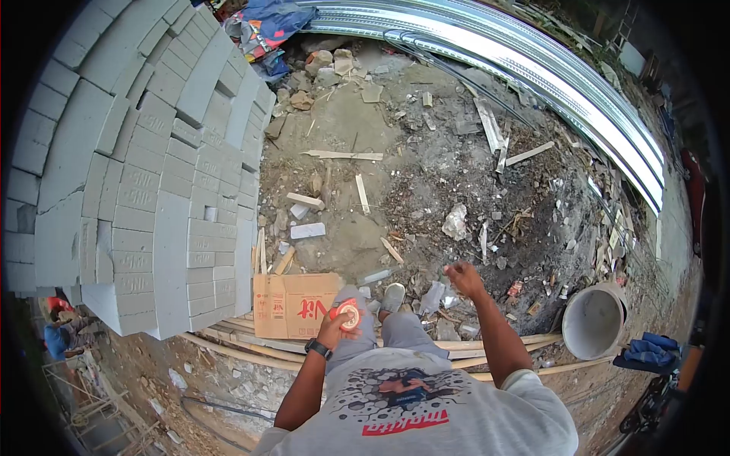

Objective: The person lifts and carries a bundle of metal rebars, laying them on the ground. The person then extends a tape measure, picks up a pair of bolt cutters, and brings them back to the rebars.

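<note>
A round red and white object, like a small reel or roll (347, 315), is held in my left hand (334, 331), whose wrist wears a dark watch. The fingers wrap round its left and lower side, above my left thigh. Out to the right, my right hand (463, 279) hangs over the rubble with its fingers bent together; whether something thin is between them is too small to make out. A flat cardboard box (293, 304) with red print lies just left of my left hand. My shoe (392, 297) shows between the hands.
Pale blocks (171, 220) are stacked high at the left. Long metal sheets (525, 68) run across the top right. A white bucket (594, 322) stands at the right. Wooden poles (487, 351) cross near my legs. Another person (57, 338) is at the far lower left.
</note>
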`<state>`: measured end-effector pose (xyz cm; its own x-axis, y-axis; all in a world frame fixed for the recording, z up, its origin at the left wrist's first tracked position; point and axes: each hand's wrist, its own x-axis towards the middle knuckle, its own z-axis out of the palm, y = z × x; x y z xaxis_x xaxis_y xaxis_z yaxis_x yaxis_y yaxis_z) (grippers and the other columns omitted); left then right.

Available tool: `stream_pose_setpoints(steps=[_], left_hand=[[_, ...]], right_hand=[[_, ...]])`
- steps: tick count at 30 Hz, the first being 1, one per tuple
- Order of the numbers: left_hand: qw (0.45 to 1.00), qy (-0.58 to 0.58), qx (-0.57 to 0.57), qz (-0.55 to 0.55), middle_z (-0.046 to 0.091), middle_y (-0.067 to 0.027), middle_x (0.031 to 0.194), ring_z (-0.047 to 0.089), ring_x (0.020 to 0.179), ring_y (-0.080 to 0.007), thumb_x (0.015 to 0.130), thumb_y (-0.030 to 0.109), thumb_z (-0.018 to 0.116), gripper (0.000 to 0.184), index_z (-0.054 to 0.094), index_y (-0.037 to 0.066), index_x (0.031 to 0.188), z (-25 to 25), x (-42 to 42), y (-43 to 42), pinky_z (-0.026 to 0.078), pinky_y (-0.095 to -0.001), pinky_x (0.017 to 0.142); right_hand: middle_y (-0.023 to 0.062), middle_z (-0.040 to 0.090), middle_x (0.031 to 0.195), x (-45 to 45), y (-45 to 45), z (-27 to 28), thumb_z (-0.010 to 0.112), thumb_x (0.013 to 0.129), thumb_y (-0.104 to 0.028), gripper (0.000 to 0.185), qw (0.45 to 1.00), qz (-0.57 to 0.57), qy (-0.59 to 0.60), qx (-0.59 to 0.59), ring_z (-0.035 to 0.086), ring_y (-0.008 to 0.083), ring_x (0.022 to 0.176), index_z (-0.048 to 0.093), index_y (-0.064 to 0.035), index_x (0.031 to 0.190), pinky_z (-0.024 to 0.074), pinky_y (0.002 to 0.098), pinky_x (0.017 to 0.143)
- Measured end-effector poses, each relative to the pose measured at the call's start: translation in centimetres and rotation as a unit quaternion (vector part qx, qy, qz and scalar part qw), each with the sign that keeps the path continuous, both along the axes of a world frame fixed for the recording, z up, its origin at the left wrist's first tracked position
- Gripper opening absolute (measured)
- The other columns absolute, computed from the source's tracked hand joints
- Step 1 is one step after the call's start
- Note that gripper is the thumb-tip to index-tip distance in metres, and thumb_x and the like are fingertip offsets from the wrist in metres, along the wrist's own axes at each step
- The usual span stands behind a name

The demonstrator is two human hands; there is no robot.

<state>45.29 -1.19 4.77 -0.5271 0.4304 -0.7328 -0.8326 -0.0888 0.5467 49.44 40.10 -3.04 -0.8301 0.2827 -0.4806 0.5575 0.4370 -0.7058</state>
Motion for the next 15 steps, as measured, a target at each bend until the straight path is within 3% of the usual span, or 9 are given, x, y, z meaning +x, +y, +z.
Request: stream_pose_setpoints(steps=[5, 9, 12, 15], left_hand=[[0.999, 0.016, -0.028, -0.017, 0.066, -0.012, 0.111, 0.066, 0.064, -0.018, 0.084, 0.018, 0.062, 0.051, 0.046, 0.005, 0.13, -0.7, -7.2, 1.4, 0.055, -0.0285, 0.052], [0.998, 0.02, -0.018, -0.061, 0.064, -0.0084, 0.106, 0.066, 0.071, -0.0178, 0.08, 0.01, 0.065, 0.055, 0.046, 0.006, 0.131, -1.5, -15.1, 3.3, 0.053, -0.0269, 0.054], [0.993, 0.023, -0.013, -0.115, 0.064, -0.007, 0.102, 0.066, 0.071, -0.0182, 0.08, 0.01, 0.066, 0.056, 0.046, 0.007, 0.132, -1.5, -22.5, 4.8, 0.052, -0.0267, 0.054], [0.987, 0.04, 0.017, -0.153, 0.065, -0.0077, 0.101, 0.067, 0.073, -0.0177, 0.08, 0.014, 0.068, 0.059, 0.044, 0.008, 0.134, 2.2, -30.3, 6.3, 0.051, -0.0256, 0.054]], right_hand=[[0.0079, 0.063, 0.069, -5.6, -0.3, -0.4, 0.064, 0.086, -0.036, 0.038, 0.999, -0.052, 0.006, -0.011, 0.057, 0.0151, 0.063, 0.06, 0.0013, 0.077, 0.0464, 0.0326, 0.061], [0.0079, 0.062, 0.068, -9.6, -2.2, -1.3, 0.065, 0.086, -0.035, 0.037, 0.998, -0.042, -0.032, -0.028, 0.056, 0.0155, 0.064, 0.06, 0.0005, 0.077, 0.0466, 0.0335, 0.063], [0.0088, 0.063, 0.07, -13.9, -4.0, 1.5, 0.067, 0.084, -0.038, 0.039, 0.995, -0.037, -0.087, -0.017, 0.057, 0.0166, 0.066, 0.062, 0.0004, 0.08, 0.0474, 0.0344, 0.064], [0.0105, 0.065, 0.072, -17.0, -4.1, 4.9, 0.068, 0.082, -0.041, 0.041, 0.99, -0.048, -0.125, -0.045, 0.06, 0.018, 0.068, 0.063, 0.0004, 0.083, 0.0488, 0.0352, 0.066]])
